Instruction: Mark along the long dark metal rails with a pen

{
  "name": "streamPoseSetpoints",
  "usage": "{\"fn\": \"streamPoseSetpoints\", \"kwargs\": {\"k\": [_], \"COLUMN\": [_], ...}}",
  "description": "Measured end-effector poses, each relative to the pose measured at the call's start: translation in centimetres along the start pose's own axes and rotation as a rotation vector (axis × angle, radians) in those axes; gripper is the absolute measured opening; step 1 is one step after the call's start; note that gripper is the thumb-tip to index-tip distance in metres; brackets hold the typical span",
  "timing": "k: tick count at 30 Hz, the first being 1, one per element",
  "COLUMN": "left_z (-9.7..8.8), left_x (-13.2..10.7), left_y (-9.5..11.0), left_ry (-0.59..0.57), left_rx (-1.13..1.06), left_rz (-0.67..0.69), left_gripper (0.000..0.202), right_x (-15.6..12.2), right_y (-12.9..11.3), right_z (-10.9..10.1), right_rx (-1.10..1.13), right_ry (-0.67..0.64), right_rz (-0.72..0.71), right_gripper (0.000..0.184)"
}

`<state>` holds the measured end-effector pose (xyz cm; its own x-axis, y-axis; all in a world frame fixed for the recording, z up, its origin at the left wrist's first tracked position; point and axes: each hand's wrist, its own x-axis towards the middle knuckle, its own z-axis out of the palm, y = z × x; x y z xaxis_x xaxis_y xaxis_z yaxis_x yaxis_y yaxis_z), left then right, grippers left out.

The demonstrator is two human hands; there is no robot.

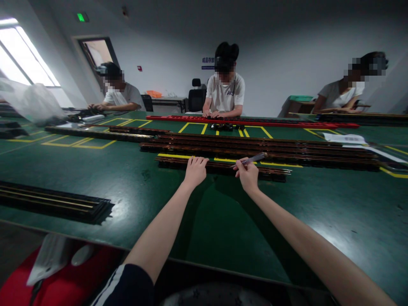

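Note:
My left hand (pixel 195 169) rests with its fingers laid over the near edge of a long dark strip tray (pixel 274 171) on the green table. My right hand (pixel 247 173) is closed in a pinch around a thin silvery tool, likely tweezers (pixel 253 159), whose tip points up and to the right over the same tray. Both forearms reach forward from the bottom of the view. Behind this tray lie longer stacked dark strips (pixel 255 146) running left to right.
The green table (pixel 95 174) carries yellow floor-style markings, another stack of dark strips (pixel 51 204) at near left, a long red strip (pixel 248 123) at the far side and papers (pixel 346 138) at right. Three people sit across and to the sides, working. A red bag (pixel 47 276) lies below left.

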<state>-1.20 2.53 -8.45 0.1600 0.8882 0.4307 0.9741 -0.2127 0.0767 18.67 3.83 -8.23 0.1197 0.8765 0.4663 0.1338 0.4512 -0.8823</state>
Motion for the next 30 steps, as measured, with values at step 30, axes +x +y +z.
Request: {"fn": "streamPoseSetpoints", "kwargs": {"k": [30], "left_z": [-0.07], "left_x": [0.10], "left_y": [-0.23], "left_ry": [0.007], "left_rx": [-0.015], "left_rz": [-0.021], "left_gripper": [0.059], "right_x": [0.07], "right_y": [-0.14], "right_z": [0.03], "right_rx": [-0.018], "right_ry": [-0.050], "right_rz": [0.009], "right_gripper": [0.039]}}
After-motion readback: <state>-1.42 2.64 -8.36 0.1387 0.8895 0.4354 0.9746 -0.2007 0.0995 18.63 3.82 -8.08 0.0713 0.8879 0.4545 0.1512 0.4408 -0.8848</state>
